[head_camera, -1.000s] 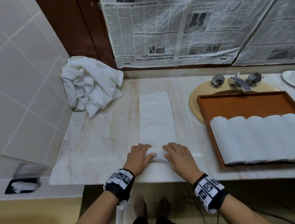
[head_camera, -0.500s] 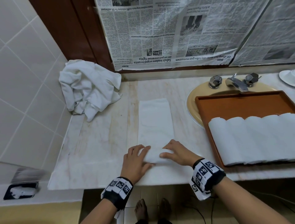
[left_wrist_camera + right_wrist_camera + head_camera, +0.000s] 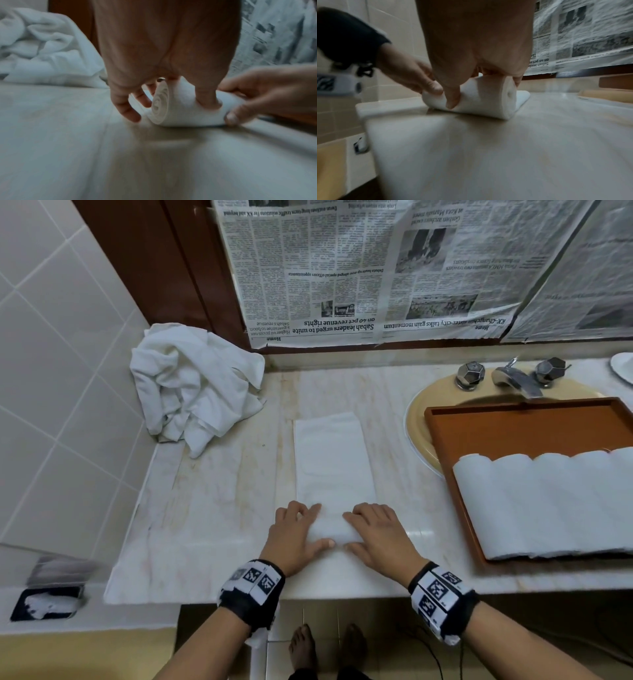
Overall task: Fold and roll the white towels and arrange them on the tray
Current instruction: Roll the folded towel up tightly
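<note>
Marble counter (image 3: 212,508) runs left to right, tiled wall (image 3: 51,371) at its left end. Newspaper sheets (image 3: 342,268) hang across the far wall above it.

Brown tray (image 3: 513,422) sits at the right, resting partly over the yellow basin (image 3: 416,419). A row of rolled towels (image 3: 548,501) lies side by side in the tray's near half, rolls touching each other; the row runs off the right edge of view, so the count is unclear. The tray's far half shows bare brown floor. Chrome tap (image 3: 513,378) with two faceted knobs stands at the basin's far rim.

Heap of loose white towels (image 3: 195,385) is crumpled in the far left corner of the counter, against the tiles.

Folded towel (image 3: 332,460) lies as a long narrow strip in the middle of the counter, running near to far. Its near end is wound into a roll (image 3: 180,108); the left wrist view shows the spiral of layers at the roll's left end. The far part of the strip lies flat.

Left hand (image 3: 294,535) grasps the roll's left part, fingers curled over the top, thumb pressed into its near side. Right hand (image 3: 376,535) grasps the right part the same way, thumb low against the near face. Thumbs nearly meet at the roll's middle. Both wrists wear black bands with printed markers (image 3: 255,580).

Bare feet (image 3: 301,645) show on the floor tiles below the counter edge.
</note>
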